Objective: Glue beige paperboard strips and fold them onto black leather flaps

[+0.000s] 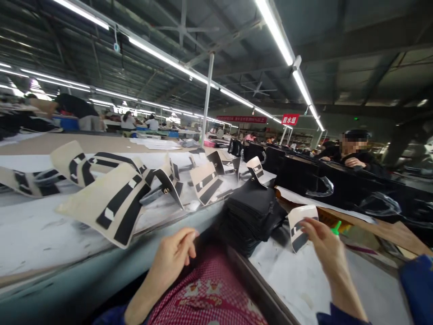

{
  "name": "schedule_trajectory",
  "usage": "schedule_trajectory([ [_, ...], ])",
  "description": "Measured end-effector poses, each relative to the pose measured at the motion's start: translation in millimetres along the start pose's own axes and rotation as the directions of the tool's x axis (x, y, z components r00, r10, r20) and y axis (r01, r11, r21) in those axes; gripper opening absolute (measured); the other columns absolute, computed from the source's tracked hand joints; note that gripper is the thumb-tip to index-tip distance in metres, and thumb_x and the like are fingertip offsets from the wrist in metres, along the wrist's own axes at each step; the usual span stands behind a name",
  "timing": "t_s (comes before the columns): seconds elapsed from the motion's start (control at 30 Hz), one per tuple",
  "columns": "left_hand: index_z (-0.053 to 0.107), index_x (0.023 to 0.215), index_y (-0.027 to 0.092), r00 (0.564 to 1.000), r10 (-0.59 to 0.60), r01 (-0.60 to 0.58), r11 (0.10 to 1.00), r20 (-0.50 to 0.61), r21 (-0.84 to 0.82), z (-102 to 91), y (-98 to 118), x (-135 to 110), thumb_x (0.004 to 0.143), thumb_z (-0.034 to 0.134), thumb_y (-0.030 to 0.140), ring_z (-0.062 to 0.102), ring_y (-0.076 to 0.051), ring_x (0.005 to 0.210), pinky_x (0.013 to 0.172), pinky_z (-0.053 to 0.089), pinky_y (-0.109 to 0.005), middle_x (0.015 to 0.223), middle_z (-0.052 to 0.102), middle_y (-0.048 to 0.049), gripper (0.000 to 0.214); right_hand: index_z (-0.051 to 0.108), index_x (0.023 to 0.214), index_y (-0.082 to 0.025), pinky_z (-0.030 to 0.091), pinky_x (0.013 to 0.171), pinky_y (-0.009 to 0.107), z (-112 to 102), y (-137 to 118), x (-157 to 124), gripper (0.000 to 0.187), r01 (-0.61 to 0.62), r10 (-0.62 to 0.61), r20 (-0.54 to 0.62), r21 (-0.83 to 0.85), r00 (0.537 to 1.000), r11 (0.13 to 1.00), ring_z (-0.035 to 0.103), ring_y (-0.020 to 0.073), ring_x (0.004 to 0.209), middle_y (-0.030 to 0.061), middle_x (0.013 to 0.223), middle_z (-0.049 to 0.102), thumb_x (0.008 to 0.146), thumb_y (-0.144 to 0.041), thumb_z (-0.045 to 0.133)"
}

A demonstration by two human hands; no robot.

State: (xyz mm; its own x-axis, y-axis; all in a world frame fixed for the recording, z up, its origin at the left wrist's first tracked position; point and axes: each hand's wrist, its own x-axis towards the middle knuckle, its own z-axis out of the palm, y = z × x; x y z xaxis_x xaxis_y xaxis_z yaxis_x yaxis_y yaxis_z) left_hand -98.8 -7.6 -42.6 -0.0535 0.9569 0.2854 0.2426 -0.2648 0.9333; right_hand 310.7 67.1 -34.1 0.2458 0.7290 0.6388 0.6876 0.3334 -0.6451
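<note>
The right hand [323, 241] pinches a curved cream-and-black piece [296, 223] just right of the black pile [252, 198]. The left hand [176, 250] (nothing seen in it) curls loosely left of the pile. This looks like holding; moving it probably needs gentle fingers.

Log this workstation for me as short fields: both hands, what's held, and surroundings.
Right hand: holding a curved cream panel with black strips
Left hand: loosely curled, nothing visibly held, near red-checked cloth apron
Between the hands, farther back: stack of flat black pieces
Left-side table: several similar curved cream-and-black panels on white sheeting
Beyond right hand: bright green pointed tip
Background: co-worker in dark clothing behind row of black items
</note>
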Motion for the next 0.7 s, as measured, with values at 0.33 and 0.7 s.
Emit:
schedule_trajectory([
  [0.33,0.063,0.103,0.014,0.975,-0.064,0.115,0.965,0.215,-0.235,55.1,-26.3,17.6,0.085,0.063,0.056,0.064,-0.018,0.065,0.046,0.043,-0.023,0.082,0.071,-0.0101,0.045,0.067,0.106,-0.017,0.049,0.096,0.047,99.4,-13.7,57.3,0.033,0.315,-0.217,0.446,-0.156,0.868,0.936,0.062,0.0233,0.103,0.0068,0.109,0.065,0.094,-0.048,0.067],
  [0.7,0.04,0.149,0.012,0.943,-0.04,0.188,0.883,0.331,-0.43,105.2,13.4,55.2,0.091,0.051,0.057,0.065,-0.034,0.116,0.072,0.063,-0.04,0.141,0.058,-0.023,0.074,0.067,0.082,-0.024,0.05,0.065,0.027,75.3,-77.8,-24.0,0.049,0.459,-0.411,0.386,-0.035,0.826,0.888,0.064,0.017,0.071,0.0046,0.082,0.065,0.103,-0.055,0.037],
])
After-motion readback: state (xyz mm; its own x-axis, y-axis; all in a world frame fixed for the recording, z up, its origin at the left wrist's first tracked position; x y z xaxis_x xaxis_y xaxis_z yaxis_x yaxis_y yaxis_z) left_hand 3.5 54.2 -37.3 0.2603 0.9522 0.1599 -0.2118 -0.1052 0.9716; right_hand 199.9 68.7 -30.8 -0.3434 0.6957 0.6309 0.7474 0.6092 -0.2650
